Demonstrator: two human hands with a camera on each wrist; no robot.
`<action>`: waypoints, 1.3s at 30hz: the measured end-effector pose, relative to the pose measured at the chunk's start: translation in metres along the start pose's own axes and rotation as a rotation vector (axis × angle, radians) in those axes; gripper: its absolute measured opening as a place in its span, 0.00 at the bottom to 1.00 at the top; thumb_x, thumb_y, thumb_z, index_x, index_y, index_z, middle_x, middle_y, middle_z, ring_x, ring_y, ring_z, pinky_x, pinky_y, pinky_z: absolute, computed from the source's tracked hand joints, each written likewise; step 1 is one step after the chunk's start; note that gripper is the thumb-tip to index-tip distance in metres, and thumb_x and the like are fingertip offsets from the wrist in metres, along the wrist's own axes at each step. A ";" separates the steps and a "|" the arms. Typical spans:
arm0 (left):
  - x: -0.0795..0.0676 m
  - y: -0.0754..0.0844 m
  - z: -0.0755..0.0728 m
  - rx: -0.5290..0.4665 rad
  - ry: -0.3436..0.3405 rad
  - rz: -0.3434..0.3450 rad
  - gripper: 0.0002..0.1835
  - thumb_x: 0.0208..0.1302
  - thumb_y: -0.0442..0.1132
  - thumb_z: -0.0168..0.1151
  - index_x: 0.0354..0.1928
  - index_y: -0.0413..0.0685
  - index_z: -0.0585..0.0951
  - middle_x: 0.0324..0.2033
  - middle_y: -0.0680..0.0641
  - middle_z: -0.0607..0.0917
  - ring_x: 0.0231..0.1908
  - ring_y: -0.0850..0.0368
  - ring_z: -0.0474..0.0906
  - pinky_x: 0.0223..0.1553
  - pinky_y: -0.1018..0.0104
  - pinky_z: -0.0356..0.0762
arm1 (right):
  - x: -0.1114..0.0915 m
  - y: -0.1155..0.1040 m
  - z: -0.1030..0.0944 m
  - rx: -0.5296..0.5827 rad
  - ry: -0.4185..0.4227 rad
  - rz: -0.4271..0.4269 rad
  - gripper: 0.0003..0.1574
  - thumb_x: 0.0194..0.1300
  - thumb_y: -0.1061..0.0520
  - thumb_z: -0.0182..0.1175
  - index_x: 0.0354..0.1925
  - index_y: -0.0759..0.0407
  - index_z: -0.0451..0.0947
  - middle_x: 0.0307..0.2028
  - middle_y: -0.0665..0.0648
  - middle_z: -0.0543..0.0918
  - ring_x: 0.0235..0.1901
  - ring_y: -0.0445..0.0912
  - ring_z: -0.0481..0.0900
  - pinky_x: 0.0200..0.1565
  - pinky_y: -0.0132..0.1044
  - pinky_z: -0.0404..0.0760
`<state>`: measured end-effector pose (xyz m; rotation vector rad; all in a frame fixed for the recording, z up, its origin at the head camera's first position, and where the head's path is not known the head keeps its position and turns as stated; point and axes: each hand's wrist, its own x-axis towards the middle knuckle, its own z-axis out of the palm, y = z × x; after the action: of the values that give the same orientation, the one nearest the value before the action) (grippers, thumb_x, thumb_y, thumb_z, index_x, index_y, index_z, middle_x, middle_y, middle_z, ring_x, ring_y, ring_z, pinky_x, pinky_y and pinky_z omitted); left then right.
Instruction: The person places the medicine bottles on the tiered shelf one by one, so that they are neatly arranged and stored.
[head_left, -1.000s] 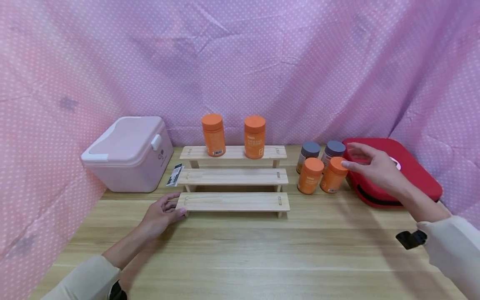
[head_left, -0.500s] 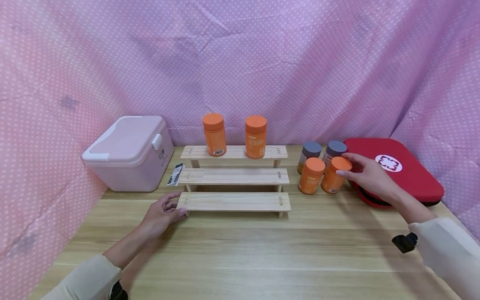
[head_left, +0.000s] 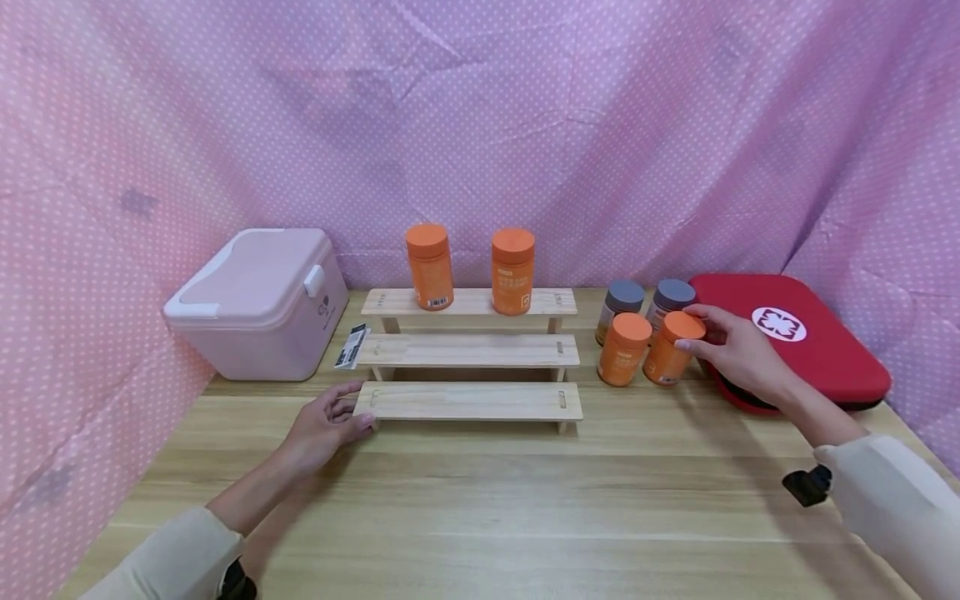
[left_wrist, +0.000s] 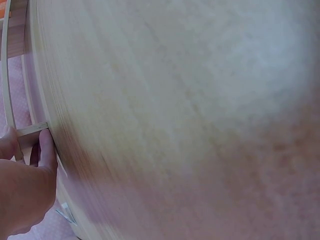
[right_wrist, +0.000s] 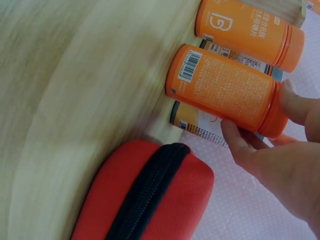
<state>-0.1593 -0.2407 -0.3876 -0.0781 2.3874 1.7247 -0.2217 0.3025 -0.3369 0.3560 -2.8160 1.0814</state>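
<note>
In the head view my right hand (head_left: 738,350) grips the orange pill bottle (head_left: 667,354) around its cap, thumb on the near side and fingers behind. The right wrist view shows that bottle (right_wrist: 220,90) upright on the table, its barcode side facing the camera. A second orange bottle (head_left: 624,354) stands just left of it, with two grey-capped bottles (head_left: 623,302) behind. My left hand (head_left: 318,429) pinches the left end of the lowest step of a three-tier wooden shelf (head_left: 465,402). In the left wrist view its fingers (left_wrist: 47,150) lie against the shelf's leg.
Two orange bottles (head_left: 430,271) stand on the top tier. A red first-aid case (head_left: 817,358) lies right of the bottle group, close by my right hand. A pink lidded box (head_left: 262,308) sits at the left, and a printed card (head_left: 351,347) lies beside the shelf.
My right hand has moved left and down from above the red case onto the right-hand orange bottle and taken hold of its cap. The left hand stays at the shelf.
</note>
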 end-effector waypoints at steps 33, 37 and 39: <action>-0.001 -0.001 0.000 -0.041 -0.022 0.009 0.37 0.64 0.32 0.62 0.71 0.35 0.55 0.57 0.29 0.74 0.50 0.50 0.80 0.48 0.68 0.82 | -0.044 -0.094 -0.019 0.069 -0.058 -0.208 0.34 0.59 0.63 0.68 0.63 0.56 0.71 0.51 0.60 0.80 0.45 0.29 0.77 0.46 0.15 0.76; 0.000 -0.001 0.000 -0.040 -0.019 0.007 0.37 0.65 0.32 0.62 0.71 0.36 0.55 0.58 0.29 0.73 0.50 0.51 0.80 0.48 0.68 0.82 | -0.045 -0.120 -0.010 0.128 -0.089 -0.278 0.37 0.58 0.65 0.68 0.65 0.55 0.70 0.51 0.59 0.79 0.46 0.34 0.78 0.45 0.19 0.79; 0.000 -0.001 0.000 -0.040 -0.018 0.007 0.37 0.65 0.32 0.62 0.71 0.36 0.55 0.59 0.29 0.73 0.51 0.49 0.79 0.49 0.67 0.82 | -0.043 -0.132 -0.005 0.145 -0.107 -0.294 0.37 0.58 0.65 0.68 0.65 0.55 0.70 0.51 0.58 0.79 0.46 0.37 0.79 0.45 0.21 0.80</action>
<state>-0.1589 -0.2412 -0.3882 -0.0593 2.3441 1.7688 -0.1467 0.2185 -0.2560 0.8341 -2.6632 1.2310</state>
